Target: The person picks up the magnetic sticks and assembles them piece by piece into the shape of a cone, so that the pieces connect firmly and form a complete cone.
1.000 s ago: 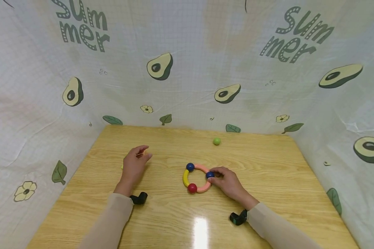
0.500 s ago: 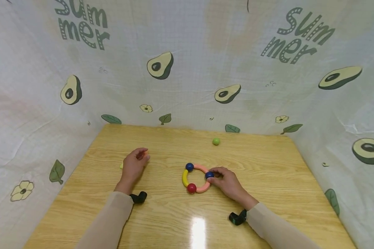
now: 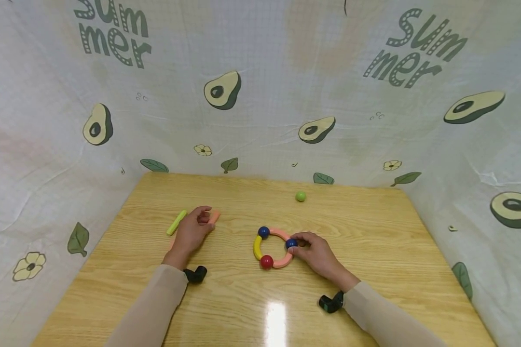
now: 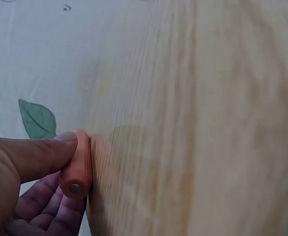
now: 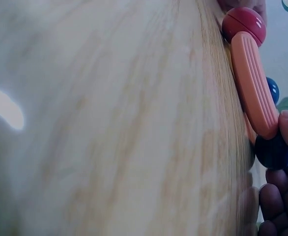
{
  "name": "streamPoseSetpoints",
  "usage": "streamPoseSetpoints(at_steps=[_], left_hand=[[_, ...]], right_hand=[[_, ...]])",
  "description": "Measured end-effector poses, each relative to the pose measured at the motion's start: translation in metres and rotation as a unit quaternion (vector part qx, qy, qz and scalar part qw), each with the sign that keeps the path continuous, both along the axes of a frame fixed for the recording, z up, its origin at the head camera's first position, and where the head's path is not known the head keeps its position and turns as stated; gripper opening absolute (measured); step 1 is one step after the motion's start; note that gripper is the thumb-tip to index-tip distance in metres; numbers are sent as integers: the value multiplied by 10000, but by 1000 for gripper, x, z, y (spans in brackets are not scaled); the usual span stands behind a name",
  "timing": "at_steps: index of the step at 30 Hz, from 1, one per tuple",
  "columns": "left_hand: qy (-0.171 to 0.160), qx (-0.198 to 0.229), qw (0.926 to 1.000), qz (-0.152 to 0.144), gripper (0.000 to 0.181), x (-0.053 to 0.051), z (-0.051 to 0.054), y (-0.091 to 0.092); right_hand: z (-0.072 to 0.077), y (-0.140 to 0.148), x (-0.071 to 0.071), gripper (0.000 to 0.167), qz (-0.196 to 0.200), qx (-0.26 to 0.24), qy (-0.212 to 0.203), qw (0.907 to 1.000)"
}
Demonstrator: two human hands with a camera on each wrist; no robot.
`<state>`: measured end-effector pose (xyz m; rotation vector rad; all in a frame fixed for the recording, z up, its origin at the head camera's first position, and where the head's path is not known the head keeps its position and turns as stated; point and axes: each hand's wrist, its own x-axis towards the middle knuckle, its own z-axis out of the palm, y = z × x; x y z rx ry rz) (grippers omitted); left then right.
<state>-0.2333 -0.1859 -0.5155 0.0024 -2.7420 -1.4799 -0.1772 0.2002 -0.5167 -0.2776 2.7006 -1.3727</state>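
My left hand (image 3: 192, 235) pinches an orange magnetic stick (image 3: 214, 218) between thumb and fingers at the left of the table. A round metal spot shows in the end of this stick (image 4: 76, 177) in the left wrist view. My right hand (image 3: 320, 256) pinches a blue ball (image 3: 291, 244) on the right side of a ring lying on the table. That ring joins two curved salmon sticks (image 3: 282, 262), a curved yellow stick (image 3: 257, 247), a red ball (image 3: 267, 261) and a second blue ball (image 3: 264, 232).
A straight yellow-green stick (image 3: 176, 222) lies just left of my left hand. Partly hidden by the left wrist is another orange piece (image 3: 172, 243). Towards the back sits a green ball (image 3: 301, 196). Patterned cloth (image 3: 260, 96) hangs around the wooden table (image 3: 356, 212).
My left hand has shifted slightly right with the orange stick, which shows more now. The yellow-green stick beside it has come into fuller view. The right hand keeps its hold on the blue ball.
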Motion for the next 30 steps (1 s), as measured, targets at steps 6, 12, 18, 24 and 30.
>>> streamPoseSetpoints(at_steps=[6, 12, 18, 24, 30], left_hand=[[-201, -528, 9983, -143, 61, 1, 6, 4], [-225, -575, 9979, -173, 59, 0, 5, 6], [-44, 119, 9997, -186, 53, 1, 5, 7], [127, 462, 9988, -95, 44, 2, 10, 12], [121, 1007, 9947, -158, 42, 6, 18, 22]], right_hand=[[1, 0, 1, 36, 15, -3, 8, 10000], [1, 1, 0, 36, 68, -3, 27, 10000], [1, 1, 0, 36, 65, 7, 62, 10000], [1, 1, -1, 37, 86, 74, 96, 9999], [2, 1, -3, 38, 180, 164, 113, 9996]])
